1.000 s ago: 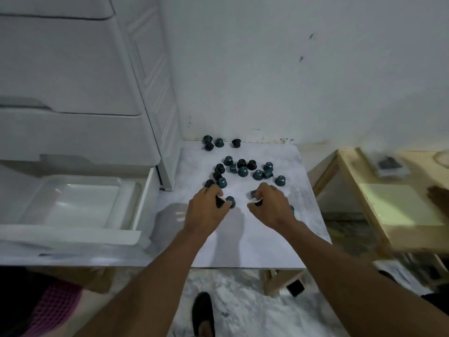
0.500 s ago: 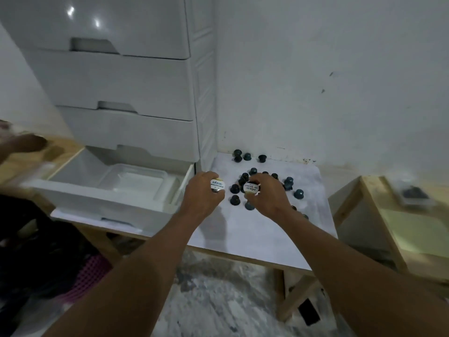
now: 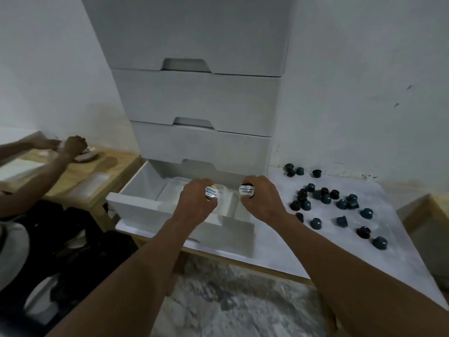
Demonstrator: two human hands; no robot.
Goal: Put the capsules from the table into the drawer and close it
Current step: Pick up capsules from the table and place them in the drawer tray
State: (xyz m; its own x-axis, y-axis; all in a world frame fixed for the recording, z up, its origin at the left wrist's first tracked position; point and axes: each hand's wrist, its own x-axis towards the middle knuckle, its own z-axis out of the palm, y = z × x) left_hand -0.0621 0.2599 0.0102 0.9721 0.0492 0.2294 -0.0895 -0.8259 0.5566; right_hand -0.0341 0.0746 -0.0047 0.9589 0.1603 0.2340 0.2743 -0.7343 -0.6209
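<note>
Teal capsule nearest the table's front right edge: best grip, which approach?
Pinch the tapered body of the teal capsule from above, fingers on opposite sides just over its wider base rim. It seems to stand rim-down, narrow end up, with bare table around it; the dark capsule behind-left sits apart.

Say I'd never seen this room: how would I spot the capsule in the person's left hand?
Find the tall white drawer unit against the wall; its bottom drawer is pulled open. Over it, the left hand pinches the capsule. Its white lid shows lettering upright, whereas the other capsule, in the right hand, reads upside down and the loose capsules on the table look dark.
</note>
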